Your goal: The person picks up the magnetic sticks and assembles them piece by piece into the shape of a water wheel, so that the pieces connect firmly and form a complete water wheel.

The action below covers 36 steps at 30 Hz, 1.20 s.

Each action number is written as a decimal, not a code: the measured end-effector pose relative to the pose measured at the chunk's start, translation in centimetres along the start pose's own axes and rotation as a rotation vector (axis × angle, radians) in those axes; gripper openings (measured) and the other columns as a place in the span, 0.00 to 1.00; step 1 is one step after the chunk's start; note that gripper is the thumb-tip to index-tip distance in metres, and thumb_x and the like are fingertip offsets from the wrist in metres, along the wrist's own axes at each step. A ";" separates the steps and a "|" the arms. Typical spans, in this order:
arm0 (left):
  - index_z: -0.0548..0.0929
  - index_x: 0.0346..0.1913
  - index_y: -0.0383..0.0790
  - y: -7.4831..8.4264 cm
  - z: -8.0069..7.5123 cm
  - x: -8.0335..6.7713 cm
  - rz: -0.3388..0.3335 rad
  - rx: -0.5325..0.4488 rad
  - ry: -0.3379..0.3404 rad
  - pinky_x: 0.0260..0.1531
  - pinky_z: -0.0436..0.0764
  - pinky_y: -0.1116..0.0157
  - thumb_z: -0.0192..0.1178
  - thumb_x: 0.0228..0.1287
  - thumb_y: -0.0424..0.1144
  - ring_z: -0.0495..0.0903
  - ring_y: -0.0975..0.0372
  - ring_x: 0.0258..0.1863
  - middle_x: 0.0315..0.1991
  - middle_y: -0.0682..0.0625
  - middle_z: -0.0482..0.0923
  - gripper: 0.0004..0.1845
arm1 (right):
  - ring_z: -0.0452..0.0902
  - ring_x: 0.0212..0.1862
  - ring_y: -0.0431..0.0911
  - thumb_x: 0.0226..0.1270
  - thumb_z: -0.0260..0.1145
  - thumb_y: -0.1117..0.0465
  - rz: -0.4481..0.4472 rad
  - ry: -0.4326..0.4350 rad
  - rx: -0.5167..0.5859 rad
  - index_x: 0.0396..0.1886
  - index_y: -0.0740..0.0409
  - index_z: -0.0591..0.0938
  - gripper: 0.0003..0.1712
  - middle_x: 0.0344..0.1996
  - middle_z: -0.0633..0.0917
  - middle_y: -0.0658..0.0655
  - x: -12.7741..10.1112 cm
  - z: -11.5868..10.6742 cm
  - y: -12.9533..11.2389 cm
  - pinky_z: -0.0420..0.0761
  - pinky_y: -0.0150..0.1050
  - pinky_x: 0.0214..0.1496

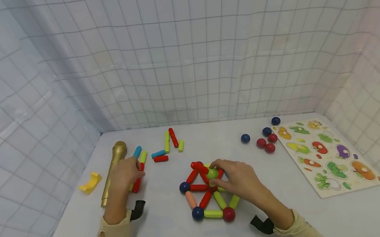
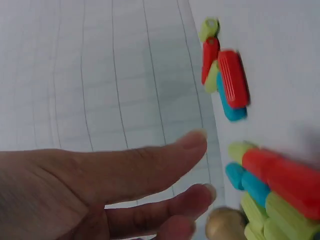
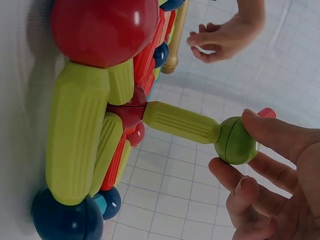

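On the white surface (image 1: pixel 173 227), the right hand (image 1: pixel 238 180) pinches a green plastic ball (image 1: pixel 211 173) atop the frame of coloured rods and balls (image 1: pixel 208 197). Left of it, the left hand (image 1: pixel 123 178), fingers loosely spread, rests over loose plastic rods (image 1: pixel 137 179) beside a gold toy microphone (image 1: pixel 114 171).

Green ball (image 1: pixel 212 173) tops the rod-and-ball frame (image 1: pixel 207 197).

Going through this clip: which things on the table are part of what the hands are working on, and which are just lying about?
In hand:
- stick-and-ball frame
- green ball, pinched by the right hand
- loose sticks under the left hand
- spare sticks

Lying about:
- gold microphone
- yellow piece
- vegetable puzzle board
- loose red and blue balls, maybe spares
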<state>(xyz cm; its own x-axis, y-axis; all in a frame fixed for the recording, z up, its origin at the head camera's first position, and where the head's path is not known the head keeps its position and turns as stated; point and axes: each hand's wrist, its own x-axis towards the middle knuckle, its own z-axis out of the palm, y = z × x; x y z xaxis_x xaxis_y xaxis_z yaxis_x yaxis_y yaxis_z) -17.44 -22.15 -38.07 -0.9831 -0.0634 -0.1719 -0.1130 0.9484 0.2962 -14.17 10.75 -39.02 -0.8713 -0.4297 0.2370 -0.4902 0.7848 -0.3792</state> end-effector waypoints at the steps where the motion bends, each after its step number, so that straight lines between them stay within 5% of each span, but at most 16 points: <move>1: 0.78 0.39 0.35 -0.8 -0.2 0.1 -0.022 0.011 -0.005 0.24 0.73 0.61 0.69 0.55 0.39 0.74 0.54 0.28 0.30 0.43 0.78 0.14 | 0.81 0.34 0.40 0.55 0.74 0.46 0.000 -0.002 0.001 0.50 0.44 0.82 0.23 0.42 0.89 0.46 0.0 0.0 0.0 0.74 0.28 0.33; 4: 0.77 0.37 0.34 -2.0 0.0 0.4 -0.045 0.043 -0.044 0.25 0.72 0.61 0.71 0.54 0.42 0.73 0.54 0.28 0.28 0.44 0.76 0.17 | 0.80 0.33 0.41 0.55 0.74 0.47 0.005 -0.001 0.005 0.50 0.45 0.82 0.23 0.42 0.89 0.46 0.0 0.1 -0.1 0.74 0.27 0.32; 10: 0.77 0.37 0.31 -1.5 1.8 0.9 -0.098 0.156 -0.044 0.28 0.77 0.57 0.75 0.48 0.46 0.78 0.51 0.30 0.29 0.40 0.77 0.24 | 0.80 0.33 0.40 0.54 0.75 0.47 0.010 0.003 0.009 0.49 0.45 0.82 0.22 0.40 0.89 0.45 -0.1 0.2 -0.1 0.74 0.27 0.32; 17: 0.77 0.41 0.26 -0.8 3.6 1.2 -0.091 0.180 0.006 0.33 0.82 0.48 0.55 0.62 0.29 0.83 0.45 0.35 0.34 0.35 0.81 0.08 | 0.79 0.31 0.38 0.54 0.75 0.47 -0.006 0.014 0.005 0.47 0.45 0.82 0.22 0.39 0.89 0.45 0.0 0.3 -0.2 0.71 0.26 0.29; 22: 0.79 0.43 0.25 -0.1 4.2 1.3 -0.122 0.233 0.004 0.38 0.82 0.49 0.53 0.67 0.30 0.83 0.45 0.36 0.36 0.34 0.83 0.09 | 0.81 0.33 0.41 0.54 0.75 0.47 -0.008 0.008 -0.005 0.47 0.45 0.82 0.21 0.40 0.89 0.46 0.0 0.3 -0.2 0.71 0.26 0.30; 32: 0.81 0.42 0.27 0.7 3.1 0.9 -0.161 0.281 -0.115 0.36 0.81 0.55 0.54 0.67 0.33 0.78 0.52 0.30 0.30 0.39 0.80 0.10 | 0.81 0.32 0.40 0.54 0.75 0.46 -0.010 0.012 -0.035 0.46 0.46 0.81 0.22 0.41 0.89 0.46 0.1 0.0 -0.2 0.69 0.25 0.27; 36: 0.80 0.48 0.27 0.7 2.2 0.3 -0.131 0.263 -0.080 0.36 0.81 0.52 0.50 0.68 0.33 0.81 0.48 0.33 0.32 0.37 0.81 0.14 | 0.81 0.33 0.41 0.55 0.74 0.46 0.008 0.001 -0.024 0.47 0.45 0.81 0.21 0.42 0.89 0.46 0.1 0.0 -0.2 0.70 0.25 0.28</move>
<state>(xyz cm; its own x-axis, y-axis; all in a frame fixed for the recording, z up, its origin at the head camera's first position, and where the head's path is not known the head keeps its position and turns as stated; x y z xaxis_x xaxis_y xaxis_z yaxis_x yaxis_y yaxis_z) -17.52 -20.88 -39.98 -0.9468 -0.1762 -0.2693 -0.1870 0.9823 0.0149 -14.13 10.55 -38.96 -0.8750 -0.4234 0.2350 -0.4829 0.7985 -0.3595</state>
